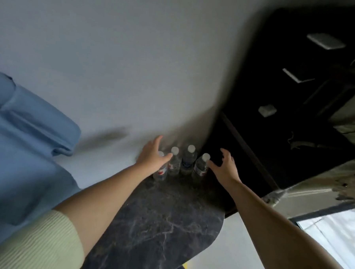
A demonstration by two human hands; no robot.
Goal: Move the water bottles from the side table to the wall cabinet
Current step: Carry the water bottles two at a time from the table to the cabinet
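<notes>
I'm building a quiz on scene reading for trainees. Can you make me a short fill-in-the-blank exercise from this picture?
1. The row against the wall holds ____ water bottles.
2. Every bottle cap is ____ in colour.
3. The bottles stand on a dark ____-patterned side table.
4. The left hand reaches the row's left end, and the right hand is at its ____ end.

Missing words: four; white; marble; right

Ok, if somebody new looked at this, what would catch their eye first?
Four clear water bottles with white caps stand in a row at the far end of the dark marble side table, against the wall. The left hand and right hand reach in with fingers spread.
</notes>
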